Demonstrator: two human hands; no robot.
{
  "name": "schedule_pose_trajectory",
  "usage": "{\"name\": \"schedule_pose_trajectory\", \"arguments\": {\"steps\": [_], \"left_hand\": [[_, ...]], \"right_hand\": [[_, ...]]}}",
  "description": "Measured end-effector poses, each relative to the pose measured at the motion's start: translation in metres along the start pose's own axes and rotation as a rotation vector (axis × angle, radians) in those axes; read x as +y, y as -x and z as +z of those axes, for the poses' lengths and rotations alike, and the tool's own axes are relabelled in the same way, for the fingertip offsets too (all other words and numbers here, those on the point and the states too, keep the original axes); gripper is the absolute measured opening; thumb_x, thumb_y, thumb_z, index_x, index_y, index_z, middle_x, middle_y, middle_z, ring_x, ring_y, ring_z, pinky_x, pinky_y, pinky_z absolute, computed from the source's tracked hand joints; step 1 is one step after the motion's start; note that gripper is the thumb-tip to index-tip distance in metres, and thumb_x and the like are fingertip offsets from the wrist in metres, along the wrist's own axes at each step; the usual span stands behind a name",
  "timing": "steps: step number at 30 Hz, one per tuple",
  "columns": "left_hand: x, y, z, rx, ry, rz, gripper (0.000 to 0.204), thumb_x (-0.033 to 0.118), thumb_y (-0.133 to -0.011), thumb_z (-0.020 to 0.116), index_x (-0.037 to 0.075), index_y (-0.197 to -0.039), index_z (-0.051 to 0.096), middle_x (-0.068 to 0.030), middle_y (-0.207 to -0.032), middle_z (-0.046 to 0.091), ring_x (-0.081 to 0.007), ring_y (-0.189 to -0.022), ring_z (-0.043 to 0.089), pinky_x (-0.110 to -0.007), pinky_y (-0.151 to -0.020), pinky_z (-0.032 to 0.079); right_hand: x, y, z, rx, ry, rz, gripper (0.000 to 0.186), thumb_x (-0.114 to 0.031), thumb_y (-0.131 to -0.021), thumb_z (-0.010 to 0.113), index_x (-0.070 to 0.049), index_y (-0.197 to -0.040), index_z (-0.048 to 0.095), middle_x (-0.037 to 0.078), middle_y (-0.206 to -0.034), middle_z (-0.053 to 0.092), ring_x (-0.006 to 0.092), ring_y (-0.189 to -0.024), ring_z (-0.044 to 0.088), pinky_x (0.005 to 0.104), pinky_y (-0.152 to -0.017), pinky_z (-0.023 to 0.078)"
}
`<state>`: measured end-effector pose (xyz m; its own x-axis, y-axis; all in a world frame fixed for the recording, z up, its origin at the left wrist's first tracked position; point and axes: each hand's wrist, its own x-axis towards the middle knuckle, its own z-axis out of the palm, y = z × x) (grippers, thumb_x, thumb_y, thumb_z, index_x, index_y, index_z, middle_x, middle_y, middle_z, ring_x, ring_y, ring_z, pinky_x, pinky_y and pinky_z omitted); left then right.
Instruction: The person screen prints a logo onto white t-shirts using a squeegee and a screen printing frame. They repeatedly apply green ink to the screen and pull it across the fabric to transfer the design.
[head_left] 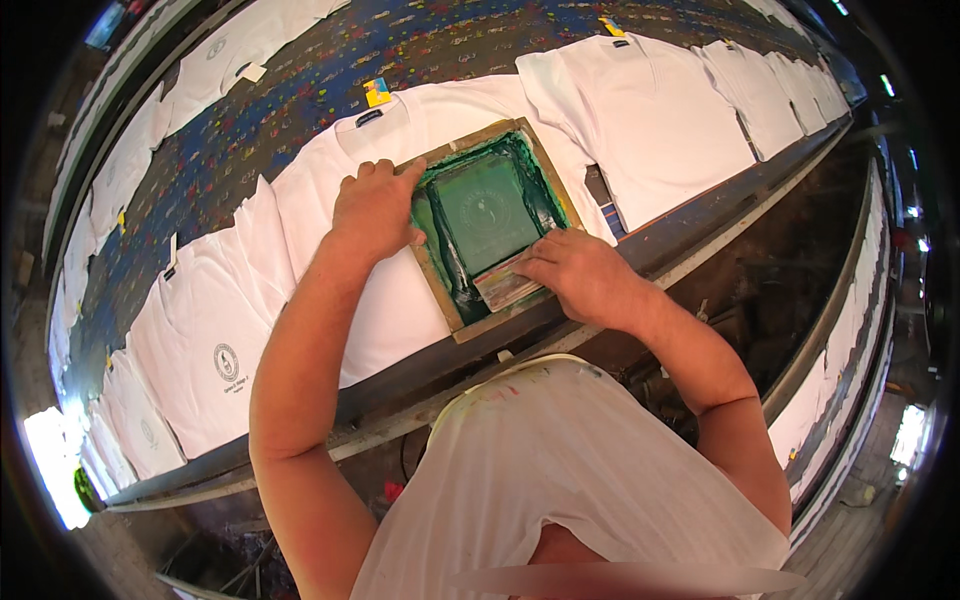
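Observation:
A wooden screen printing frame (553, 172) lies tilted on a white T-shirt (392, 312). Its green mesh (482, 208) carries a faint round design, with dark ink smeared along the inner sides. My left hand (376, 208) grips the frame's left side, thumb and fingers spread along the rim. In my right hand (582, 278) is a squeegee (507, 288) with a pale, ink-stained handle, held at the near end inside the frame. Its blade edge is hidden.
More white T-shirts lie along the long table; one at left (212, 345) bears a dark round print, while one at right (662, 125) looks plain. The speckled blue-brown tabletop (300, 95) shows beyond. A table rail (735, 230) runs along the near side.

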<state>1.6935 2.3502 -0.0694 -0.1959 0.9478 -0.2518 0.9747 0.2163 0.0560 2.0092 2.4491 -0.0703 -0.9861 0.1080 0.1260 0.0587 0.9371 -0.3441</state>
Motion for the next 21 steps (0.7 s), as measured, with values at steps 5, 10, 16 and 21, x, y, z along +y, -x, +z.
{"name": "schedule_pose_trajectory", "arguments": {"steps": [5, 10, 16, 21], "left_hand": [[0.002, -0.002, 0.001, -0.004, -0.048, -0.032, 0.105, 0.043, -0.077, 0.106, 0.023, -0.169, 0.059, -0.015, -0.142, 0.072, -0.0344, -0.139, 0.067, -0.053, -0.111, 0.058], [0.003, 0.0, -0.002, -0.028, -0.015, -0.083, 0.106, 0.044, -0.077, 0.106, 0.031, -0.17, 0.058, -0.0123, -0.145, 0.072, -0.0334, -0.14, 0.067, -0.053, -0.111, 0.058], [0.014, 0.001, -0.003, -0.042, -0.051, -0.171, 0.108, 0.042, -0.077, 0.107, 0.036, -0.172, 0.056, -0.0101, -0.146, 0.071, -0.0329, -0.14, 0.067, -0.053, -0.113, 0.058], [0.014, 0.001, 0.004, -0.006, -0.051, -0.186, 0.111, 0.039, -0.075, 0.107, 0.038, -0.173, 0.056, -0.0098, -0.148, 0.071, -0.0337, -0.141, 0.066, -0.054, -0.115, 0.056]], "right_hand": [[0.018, -0.027, -0.024, -0.212, -0.092, 0.1, 0.033, 0.005, -0.091, 0.07, -0.003, -0.121, 0.081, 0.019, -0.115, 0.079, 0.0429, -0.115, 0.074, 0.0521, -0.1, 0.06], [0.04, -0.068, -0.014, -0.021, -0.033, 0.121, 0.035, 0.004, -0.089, 0.068, -0.005, -0.119, 0.082, 0.02, -0.113, 0.08, 0.0437, -0.115, 0.075, 0.0557, -0.099, 0.06], [0.077, -0.103, 0.004, 0.128, -0.026, 0.079, 0.035, 0.006, -0.093, 0.067, -0.002, -0.124, 0.08, 0.019, -0.118, 0.079, 0.043, -0.12, 0.073, 0.0532, -0.104, 0.058], [0.085, -0.083, 0.014, 0.115, -0.051, -0.079, 0.04, 0.005, -0.09, 0.07, -0.004, -0.128, 0.079, 0.017, -0.116, 0.078, 0.0404, -0.116, 0.073, 0.0523, -0.104, 0.058]]}}
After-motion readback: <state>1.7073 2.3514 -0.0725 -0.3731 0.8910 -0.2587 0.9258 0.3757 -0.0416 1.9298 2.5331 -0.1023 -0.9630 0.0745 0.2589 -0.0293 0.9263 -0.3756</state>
